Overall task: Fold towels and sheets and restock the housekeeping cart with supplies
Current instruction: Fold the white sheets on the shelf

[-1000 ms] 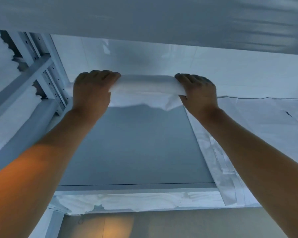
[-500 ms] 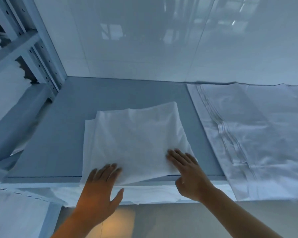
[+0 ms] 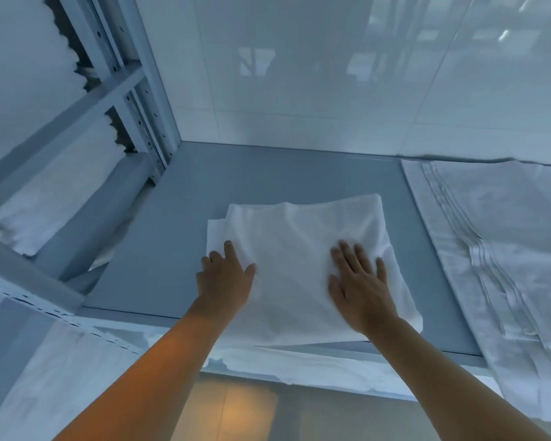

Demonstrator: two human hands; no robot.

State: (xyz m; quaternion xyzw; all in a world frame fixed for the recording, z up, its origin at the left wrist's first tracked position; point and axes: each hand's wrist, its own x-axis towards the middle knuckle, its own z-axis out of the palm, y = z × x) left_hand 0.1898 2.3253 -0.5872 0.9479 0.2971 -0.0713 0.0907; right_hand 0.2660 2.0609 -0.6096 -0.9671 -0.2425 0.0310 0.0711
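Observation:
A folded white towel (image 3: pixel 299 237) lies flat on the grey shelf (image 3: pixel 178 218), its near edge hanging slightly over the shelf's front lip. My left hand (image 3: pixel 225 278) presses flat on the towel's left edge with straight fingers. On the towel's right half, my right hand (image 3: pixel 360 281) lies flat too, fingers spread. Neither hand grips the cloth.
A folded white sheet (image 3: pixel 503 249) with stitched stripes fills the shelf's right side. The metal rack frame (image 3: pixel 131 87) stands at left, with stacked white linens (image 3: pixel 23 74) behind it. More white cloth (image 3: pixel 299 364) shows on the shelf below. A glossy tiled wall (image 3: pixel 331 74) backs the shelf.
A second ago both hands gripped the towel by its ends in the air. It now lies on the shelf, and both flat hands have slid farther onto it.

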